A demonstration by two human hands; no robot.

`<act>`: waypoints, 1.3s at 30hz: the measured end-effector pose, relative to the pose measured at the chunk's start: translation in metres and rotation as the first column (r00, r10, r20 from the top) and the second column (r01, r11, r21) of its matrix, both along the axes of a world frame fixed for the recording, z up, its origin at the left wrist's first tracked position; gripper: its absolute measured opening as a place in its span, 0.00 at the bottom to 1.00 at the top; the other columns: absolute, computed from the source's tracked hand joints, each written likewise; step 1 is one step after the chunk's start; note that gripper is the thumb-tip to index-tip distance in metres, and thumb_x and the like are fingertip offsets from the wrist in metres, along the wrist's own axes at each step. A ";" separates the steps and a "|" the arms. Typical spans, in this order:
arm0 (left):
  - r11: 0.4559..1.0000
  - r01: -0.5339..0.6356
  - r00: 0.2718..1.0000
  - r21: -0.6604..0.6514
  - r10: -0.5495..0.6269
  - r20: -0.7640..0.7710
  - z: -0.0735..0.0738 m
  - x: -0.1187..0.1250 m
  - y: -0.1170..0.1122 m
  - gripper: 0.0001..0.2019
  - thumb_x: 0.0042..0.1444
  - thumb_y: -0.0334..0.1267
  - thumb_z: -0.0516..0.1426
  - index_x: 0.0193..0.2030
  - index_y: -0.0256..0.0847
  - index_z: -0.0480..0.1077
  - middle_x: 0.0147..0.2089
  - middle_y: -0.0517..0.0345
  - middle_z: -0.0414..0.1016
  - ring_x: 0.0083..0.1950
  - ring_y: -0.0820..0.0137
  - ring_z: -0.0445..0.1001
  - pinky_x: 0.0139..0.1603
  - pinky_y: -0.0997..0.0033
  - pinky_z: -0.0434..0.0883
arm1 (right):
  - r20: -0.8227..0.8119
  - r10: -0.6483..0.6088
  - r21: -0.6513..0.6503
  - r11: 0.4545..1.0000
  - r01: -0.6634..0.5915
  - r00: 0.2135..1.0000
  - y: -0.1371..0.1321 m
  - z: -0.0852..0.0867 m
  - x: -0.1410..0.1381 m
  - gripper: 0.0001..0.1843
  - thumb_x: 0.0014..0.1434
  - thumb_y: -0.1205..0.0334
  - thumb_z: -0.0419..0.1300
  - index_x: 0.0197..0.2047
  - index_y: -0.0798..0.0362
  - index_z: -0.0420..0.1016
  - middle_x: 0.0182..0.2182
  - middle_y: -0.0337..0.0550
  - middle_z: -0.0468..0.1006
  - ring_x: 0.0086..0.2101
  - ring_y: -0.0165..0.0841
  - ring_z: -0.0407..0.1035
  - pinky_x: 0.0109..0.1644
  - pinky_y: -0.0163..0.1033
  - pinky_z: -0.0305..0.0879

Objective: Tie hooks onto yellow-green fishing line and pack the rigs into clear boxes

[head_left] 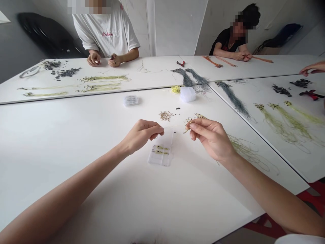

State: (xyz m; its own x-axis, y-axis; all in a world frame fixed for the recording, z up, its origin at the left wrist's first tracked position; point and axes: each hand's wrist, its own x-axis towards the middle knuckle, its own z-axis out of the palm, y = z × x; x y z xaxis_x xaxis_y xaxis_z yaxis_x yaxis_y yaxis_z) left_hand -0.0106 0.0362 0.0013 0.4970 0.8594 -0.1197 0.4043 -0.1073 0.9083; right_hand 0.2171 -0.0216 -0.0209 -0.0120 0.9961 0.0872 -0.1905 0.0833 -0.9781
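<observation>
My right hand [212, 137] pinches a small fish hook [186, 130] with greenish-yellow line at its fingertips. Across from it, my left hand [144, 135] is closed, thumb against forefinger, on a thin strand that looks like fishing line; most of it is hidden by the fingers. Between and below the hands lies an open clear plastic box [158, 162], with a few rigged hooks [160, 149] lying side by side in it. A pile of loose hooks [166, 116] sits beyond the left fingertips. More tied hooks [200, 116] lie just behind my right hand, their yellow-green lines [243, 149] trailing to the right.
Farther back stand a closed clear box [131, 100], stacked white boxes [188, 94] and a yellow bundle [175, 89]. Grey line bundles [233, 98] cross the table seams. Two people work opposite, and another person's hand [313, 68] reaches in at right near red-handled pliers [311, 95].
</observation>
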 end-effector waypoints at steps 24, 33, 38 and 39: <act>0.985 0.174 0.971 0.021 -0.168 -0.169 -0.003 0.024 -0.002 0.13 0.50 0.39 0.54 0.18 0.39 0.71 0.17 0.62 0.58 0.20 0.76 0.51 0.20 0.72 0.51 | 0.167 -0.003 0.194 0.981 -0.030 0.986 -0.013 0.009 -0.010 0.04 0.57 0.61 0.63 0.33 0.48 0.80 0.27 0.40 0.72 0.24 0.30 0.62 0.31 0.41 0.61; 0.911 0.086 0.996 0.404 -0.072 -0.052 0.008 0.017 -0.018 0.15 0.57 0.40 0.57 0.50 0.44 0.74 0.48 0.53 0.73 0.31 0.74 0.68 0.36 0.71 0.67 | 0.104 0.048 0.064 0.996 -0.054 0.993 -0.008 0.005 -0.008 0.06 0.56 0.57 0.64 0.33 0.50 0.80 0.30 0.42 0.73 0.26 0.30 0.61 0.31 0.40 0.61; 0.809 0.015 0.994 0.588 -0.075 0.078 0.009 0.018 -0.026 0.09 0.57 0.41 0.60 0.42 0.42 0.77 0.37 0.55 0.70 0.33 0.72 0.66 0.38 0.70 0.69 | 0.041 0.094 -0.011 0.996 -0.094 0.995 -0.006 0.001 -0.008 0.06 0.56 0.57 0.65 0.32 0.50 0.80 0.30 0.42 0.73 0.27 0.30 0.62 0.31 0.38 0.60; 0.793 0.025 0.993 0.609 -0.088 0.073 0.009 0.019 -0.027 0.08 0.57 0.40 0.60 0.41 0.42 0.77 0.36 0.55 0.70 0.33 0.72 0.66 0.38 0.70 0.69 | 0.029 0.111 -0.024 0.994 -0.111 0.993 -0.005 0.001 -0.008 0.06 0.56 0.58 0.65 0.32 0.50 0.80 0.29 0.41 0.73 0.27 0.29 0.62 0.31 0.38 0.60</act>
